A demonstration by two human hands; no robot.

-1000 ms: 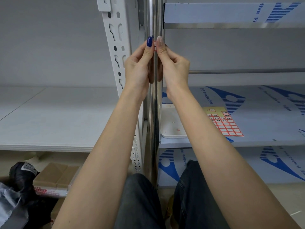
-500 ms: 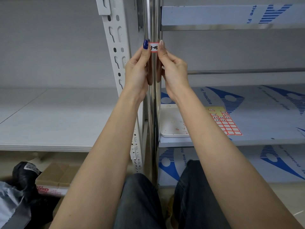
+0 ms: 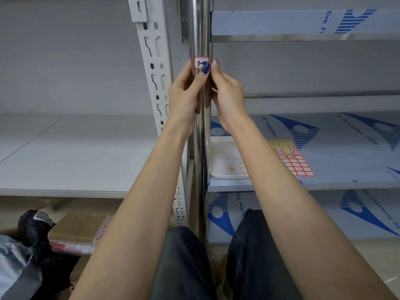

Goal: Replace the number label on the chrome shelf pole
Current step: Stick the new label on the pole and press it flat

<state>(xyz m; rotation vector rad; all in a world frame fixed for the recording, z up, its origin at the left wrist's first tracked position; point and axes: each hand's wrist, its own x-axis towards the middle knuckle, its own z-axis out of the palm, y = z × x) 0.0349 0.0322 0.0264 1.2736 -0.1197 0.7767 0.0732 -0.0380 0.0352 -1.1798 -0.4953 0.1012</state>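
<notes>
The chrome shelf pole runs upright through the middle of the view. A white number label with a red border and handwritten digits is stuck on it at about hand height. My left hand wraps the pole from the left, and its blue-nailed thumb lies across the label's lower right corner. My right hand clasps the pole from the right, with its index fingertip beside the label's right edge.
A white slotted upright stands just left of the pole. On the right shelf, covered in blue-printed film, lie a white tray and a sheet of red-bordered labels. Bags and a box sit on the floor at left.
The thumbs, first together over the pole, parted and uncovered the label. Both hands slid slightly lower, and my left thumb has moved right onto the label's lower corner.
</notes>
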